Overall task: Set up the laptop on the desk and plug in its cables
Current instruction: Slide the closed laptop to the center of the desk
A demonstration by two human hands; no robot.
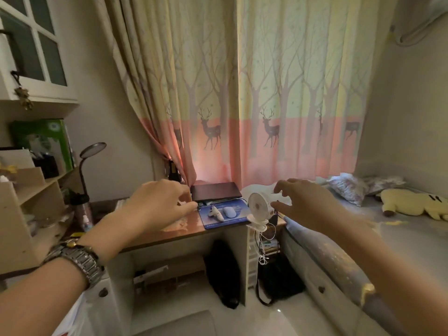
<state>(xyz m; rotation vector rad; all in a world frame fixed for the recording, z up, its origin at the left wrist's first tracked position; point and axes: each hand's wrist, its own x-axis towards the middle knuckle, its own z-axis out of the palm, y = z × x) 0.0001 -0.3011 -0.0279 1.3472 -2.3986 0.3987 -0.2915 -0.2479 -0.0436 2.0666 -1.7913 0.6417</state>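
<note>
A closed dark laptop (214, 191) lies flat at the back of the brown desk (179, 229), against the curtain. My left hand (157, 204) hovers just left of the laptop's front left corner, fingers loosely curled, holding nothing that I can see. My right hand (303, 204) is stretched out to the right of the laptop, above the desk's right end, fingers spread and relaxed, empty. In front of the laptop lies a blue mouse pad (223, 223) with a white mouse (229, 211) and a small white device (215, 213). No cable is plainly visible.
A white clip-on fan (260, 204) is clamped to the desk's right edge, just below my right hand. A desk lamp (91, 151) and shelves with clutter (31, 185) stand at left. A bed (363, 234) with a yellow plush toy (412, 204) lies at right. Black bags (223, 270) sit under the desk.
</note>
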